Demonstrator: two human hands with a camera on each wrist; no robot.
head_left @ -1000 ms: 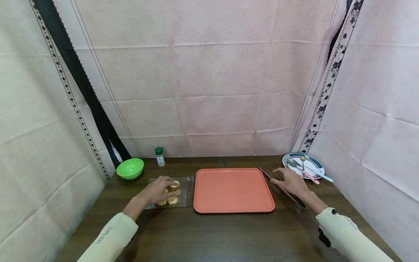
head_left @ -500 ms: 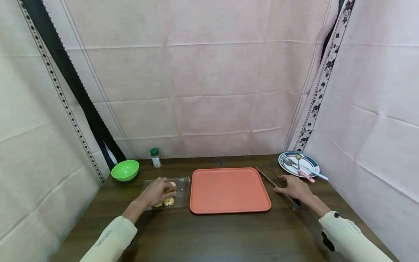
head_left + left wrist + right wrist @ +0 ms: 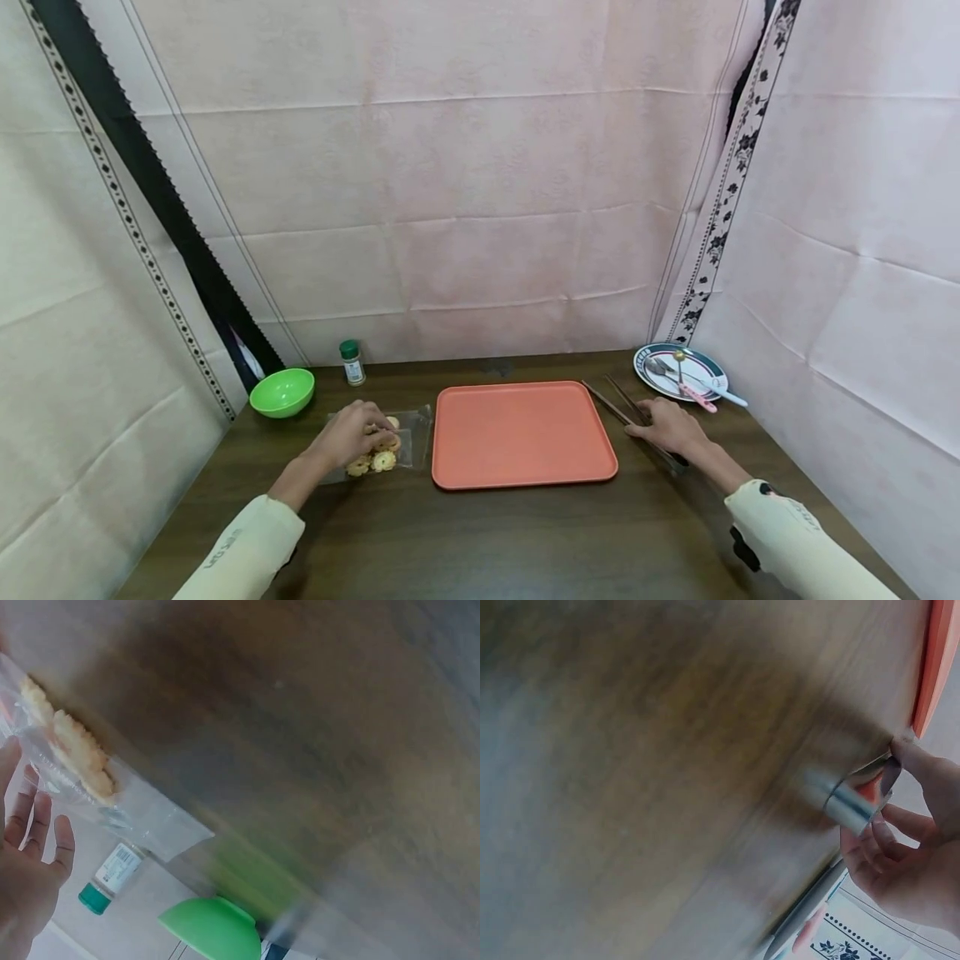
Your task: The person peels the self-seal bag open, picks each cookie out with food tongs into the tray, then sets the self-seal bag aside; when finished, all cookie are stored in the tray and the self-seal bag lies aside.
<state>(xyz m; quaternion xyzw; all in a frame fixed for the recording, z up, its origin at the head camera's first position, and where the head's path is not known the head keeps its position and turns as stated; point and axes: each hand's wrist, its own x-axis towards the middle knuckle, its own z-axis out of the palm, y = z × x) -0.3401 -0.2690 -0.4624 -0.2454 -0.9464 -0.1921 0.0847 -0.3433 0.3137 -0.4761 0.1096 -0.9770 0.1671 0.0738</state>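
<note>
While the right hand (image 3: 667, 427) grips the metal tongs (image 3: 606, 402) just right of the coral tray (image 3: 525, 437), the left hand (image 3: 351, 435)'s over the bagged cookies (image 3: 384, 461) left of it, can't really tell if it's pinching.

We count one bag (image 3: 420, 429), tray (image 3: 525, 433), bowl (image 3: 282, 393), bottle (image 3: 352, 364), plate (image 3: 641, 364) and pair of tongs (image 3: 609, 404), at least two utensils (image 3: 699, 397) and four cookies (image 3: 384, 461).

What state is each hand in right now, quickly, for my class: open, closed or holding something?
Left hand: open, over the bag of cookies; contact is unclear.
Right hand: holding the tongs.
</note>
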